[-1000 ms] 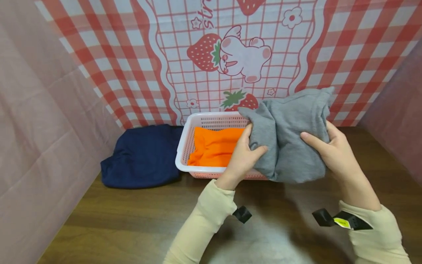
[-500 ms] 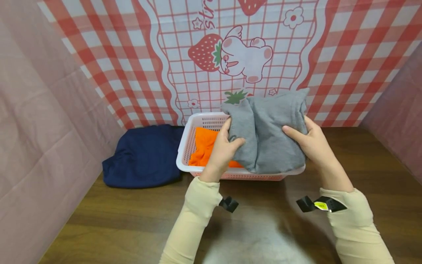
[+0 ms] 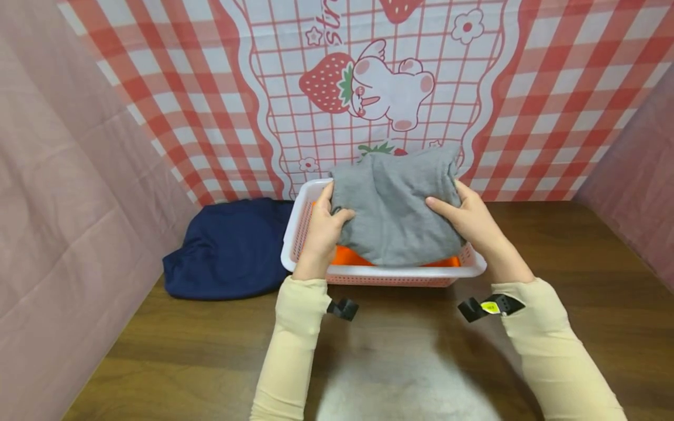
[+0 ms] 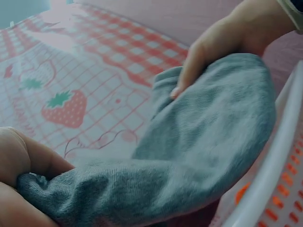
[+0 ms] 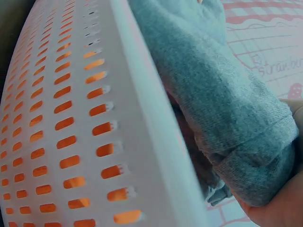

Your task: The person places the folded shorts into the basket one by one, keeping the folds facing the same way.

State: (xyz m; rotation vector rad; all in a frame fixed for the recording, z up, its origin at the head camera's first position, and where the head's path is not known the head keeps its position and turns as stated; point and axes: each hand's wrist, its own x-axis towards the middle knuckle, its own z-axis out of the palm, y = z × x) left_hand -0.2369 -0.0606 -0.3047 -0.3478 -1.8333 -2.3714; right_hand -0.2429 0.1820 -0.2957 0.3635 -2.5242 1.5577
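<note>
A folded grey piece of clothing (image 3: 400,216) hangs between both hands over the white plastic basket (image 3: 389,272). My left hand (image 3: 322,231) pinches its left edge, thumb on the front. At the opposite side my right hand (image 3: 476,225) grips the other edge the same way. The middle of the grey cloth (image 4: 189,156) sags in the left wrist view. Orange cloth (image 3: 351,256) lies in the basket, mostly hidden under the grey one. The right wrist view shows the basket's slotted wall (image 5: 71,123) close beside the grey fabric (image 5: 227,99).
A folded navy blue cloth (image 3: 229,248) lies on the wooden table (image 3: 210,351), just left of the basket. Behind stands a red-and-white checked strawberry backdrop (image 3: 389,93). Pink fabric (image 3: 95,175) closes off the left side, with more pink fabric (image 3: 637,193) at the right.
Both hands have carried the grey clothing leftward, from the basket's right part to above its middle. It now covers most of the orange cloth. The navy cloth and basket stay put.
</note>
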